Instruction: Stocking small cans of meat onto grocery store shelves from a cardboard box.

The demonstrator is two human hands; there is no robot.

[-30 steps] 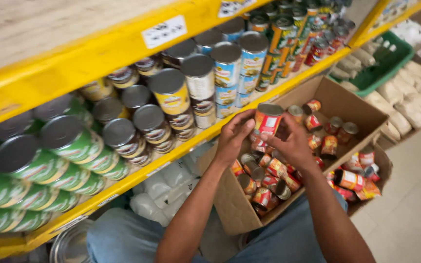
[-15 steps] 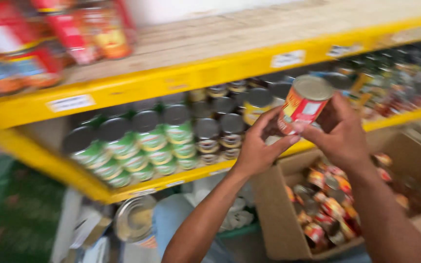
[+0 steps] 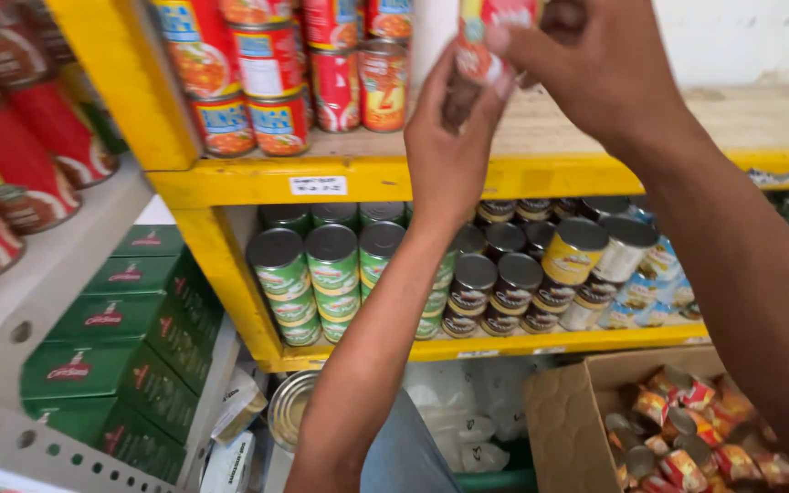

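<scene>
Head view: left hand [image 3: 449, 137] and right hand [image 3: 609, 64] together grasp a red-labelled can [image 3: 486, 46], fingers wrapped about it, raised over the wooden top shelf [image 3: 760, 114]. Just beside it, left, stand stacked red cans [image 3: 276, 73]. A white tag [image 3: 318, 185] sits on the yellow shelf edge [image 3: 541, 173]. Below: green-labelled cans [image 3: 321, 274], dark cans [image 3: 495, 283]. Lower right, a cardboard box [image 3: 577, 420] holds small cans. Green cartons [image 3: 120, 338] fill the left rack.

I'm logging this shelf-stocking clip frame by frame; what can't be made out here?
Head view only:
- Can held in both hands: top cut off by the frame edge, label blurred, fingers over it.
- Right hand: fingertips cut off at the top edge.
- Left hand: palm side hidden, its grip unseen.
- Cardboard box: cropped at the bottom, partly behind the right forearm.
</scene>
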